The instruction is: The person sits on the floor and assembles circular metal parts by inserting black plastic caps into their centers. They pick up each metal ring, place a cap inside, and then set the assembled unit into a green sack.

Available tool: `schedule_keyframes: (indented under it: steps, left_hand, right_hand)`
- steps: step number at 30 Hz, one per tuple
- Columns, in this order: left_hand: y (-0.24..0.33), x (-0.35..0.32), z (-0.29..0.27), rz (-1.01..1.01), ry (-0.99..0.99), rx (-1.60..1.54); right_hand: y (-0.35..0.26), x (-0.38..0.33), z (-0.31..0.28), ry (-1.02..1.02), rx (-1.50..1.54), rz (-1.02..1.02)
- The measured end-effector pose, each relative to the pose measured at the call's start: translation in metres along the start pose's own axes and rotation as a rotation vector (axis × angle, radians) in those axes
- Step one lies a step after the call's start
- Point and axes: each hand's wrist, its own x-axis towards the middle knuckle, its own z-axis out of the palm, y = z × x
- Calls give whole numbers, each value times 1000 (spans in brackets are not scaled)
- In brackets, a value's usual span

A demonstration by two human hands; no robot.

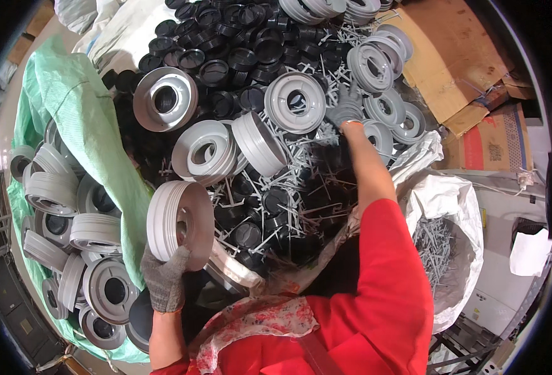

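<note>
My left hand (165, 280), in a grey knit glove, grips a light grey plastic ring-shaped part (161, 215) by its lower rim. The part is tilted, its ribbed side wall showing. Farther off, my right hand (346, 106) reaches over the pile with gloved fingers stretched out, apparently empty. It is over thin grey plastic sprues (295, 153), between a large grey ring (276, 94) and several smaller grey rings (385, 107). Another tilted grey ring (258, 142) lies mid-pile, next to a stepped grey ring (195, 134).
Many black round caps (213, 72) cover the far part of the pile. At left, a green woven sack (70, 94) holds several grey rings. A white sack (470, 250) with grey sprues stands at right. Cardboard (451, 56) lies at the far right.
</note>
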Motion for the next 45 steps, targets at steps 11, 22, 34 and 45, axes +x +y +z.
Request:
schedule_keyframes:
  steps: [11,22,34,45]
  left_hand:
    - [6,-1,-1,-52,-39,44]
    - [17,-16,2,-12,-109,-29]
    - [11,-14,-5,143,-131,1]
    - [6,-20,-9,151,-156,-91]
  right_hand:
    - [30,18,8,-255,83,222]
    - [36,-65,3,-409,378,-138]
    - [16,-134,-187,-170,186,-164]
    - [159,-277,-354,-265,-567,342]
